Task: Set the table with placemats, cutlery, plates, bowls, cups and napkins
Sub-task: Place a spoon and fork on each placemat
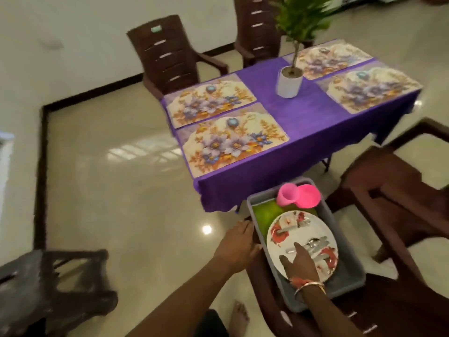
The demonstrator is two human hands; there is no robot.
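Several floral placemats (233,144) lie on the purple-clothed table (298,117). A grey bin (349,242) sits on a brown chair below the table's near edge. In it lie a white plate with red flowers (291,242), silver cutlery (315,246) on the plate, pink cups (288,194) and a green cloth (264,212). My right hand (300,262) reaches over the plate with its fingers on the cutlery; whether it grips any piece is unclear. My left hand (237,246) rests on the bin's left rim.
A potted green plant in a white pot (289,83) stands mid-table. Brown plastic chairs stand behind the table (167,57), at the right (398,190) and at lower left (48,288). My bare foot (239,317) is on the shiny tiled floor.
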